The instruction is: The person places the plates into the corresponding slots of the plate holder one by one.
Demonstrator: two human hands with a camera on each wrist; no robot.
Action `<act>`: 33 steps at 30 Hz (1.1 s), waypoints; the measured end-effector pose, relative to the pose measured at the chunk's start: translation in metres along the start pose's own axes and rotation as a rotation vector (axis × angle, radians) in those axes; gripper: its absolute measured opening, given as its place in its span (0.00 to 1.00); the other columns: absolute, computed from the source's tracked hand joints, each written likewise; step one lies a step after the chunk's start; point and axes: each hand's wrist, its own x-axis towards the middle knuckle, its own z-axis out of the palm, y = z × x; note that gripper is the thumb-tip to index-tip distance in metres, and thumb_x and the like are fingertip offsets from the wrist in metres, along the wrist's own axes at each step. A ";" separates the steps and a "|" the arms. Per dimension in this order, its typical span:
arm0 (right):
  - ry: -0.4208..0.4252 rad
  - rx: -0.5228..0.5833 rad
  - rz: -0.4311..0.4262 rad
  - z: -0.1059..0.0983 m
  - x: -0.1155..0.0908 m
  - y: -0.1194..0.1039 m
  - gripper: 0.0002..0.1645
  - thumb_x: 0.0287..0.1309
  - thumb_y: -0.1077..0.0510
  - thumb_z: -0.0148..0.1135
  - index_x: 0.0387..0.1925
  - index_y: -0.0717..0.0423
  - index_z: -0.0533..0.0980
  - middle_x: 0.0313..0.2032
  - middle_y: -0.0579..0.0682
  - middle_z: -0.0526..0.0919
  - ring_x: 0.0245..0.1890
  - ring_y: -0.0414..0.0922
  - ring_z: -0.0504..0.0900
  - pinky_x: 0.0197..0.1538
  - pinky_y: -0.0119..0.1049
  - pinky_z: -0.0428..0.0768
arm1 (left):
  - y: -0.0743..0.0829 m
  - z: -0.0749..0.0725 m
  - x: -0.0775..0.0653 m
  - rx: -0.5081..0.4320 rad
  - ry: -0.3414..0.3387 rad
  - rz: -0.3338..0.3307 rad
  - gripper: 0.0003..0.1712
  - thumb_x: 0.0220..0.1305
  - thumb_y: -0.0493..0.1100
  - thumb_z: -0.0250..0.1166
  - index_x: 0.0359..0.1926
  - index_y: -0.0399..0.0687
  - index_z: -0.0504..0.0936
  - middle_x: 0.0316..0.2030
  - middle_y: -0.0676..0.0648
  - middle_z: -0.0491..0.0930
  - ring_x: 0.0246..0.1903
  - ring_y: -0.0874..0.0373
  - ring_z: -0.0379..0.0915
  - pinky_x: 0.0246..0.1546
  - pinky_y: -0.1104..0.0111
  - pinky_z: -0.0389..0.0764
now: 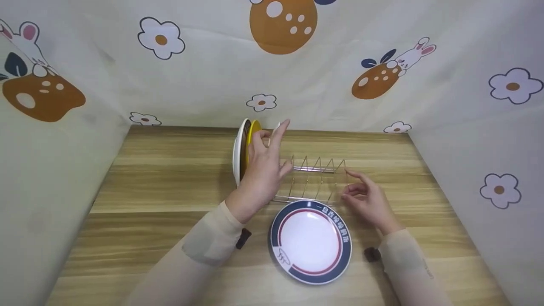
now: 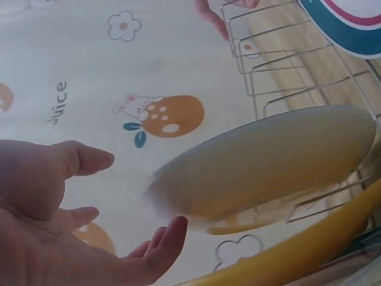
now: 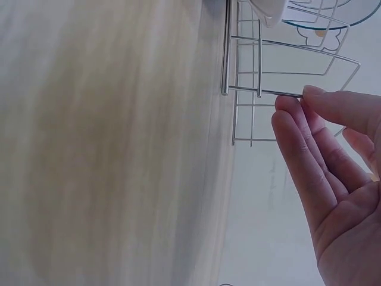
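Observation:
My right hand (image 1: 369, 204) pinches the end wire of a metal wire dish rack (image 1: 319, 187) between thumb and fingers; the right wrist view shows this grip on the rack (image 3: 297, 94). My left hand (image 1: 264, 172) is over the rack's left end. In the left wrist view its fingers are spread, with a fingertip close to a blurred, tilted white dish (image 2: 268, 158); whether they touch, I cannot tell. A yellow plate (image 1: 255, 126) and a white plate (image 1: 237, 153) stand on edge at the left, with a dark one between, partly behind my hand.
A round plate with a dark blue rim (image 1: 276, 225) and a red ring lies face up in front of the rack. Below everything is a wood-grain table (image 1: 161, 182). A cloth printed with fruit, rabbits and flowers (image 1: 212, 80) hangs behind and at both sides.

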 end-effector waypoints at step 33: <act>0.005 -0.027 -0.006 0.001 -0.011 -0.032 0.45 0.54 0.75 0.70 0.73 0.55 0.68 0.42 0.66 0.88 0.44 0.59 0.87 0.50 0.26 0.86 | -0.060 0.000 -0.114 0.093 -0.258 0.002 0.61 0.51 0.55 0.80 0.81 0.61 0.55 0.71 0.34 0.61 0.64 0.34 0.70 0.62 0.39 0.78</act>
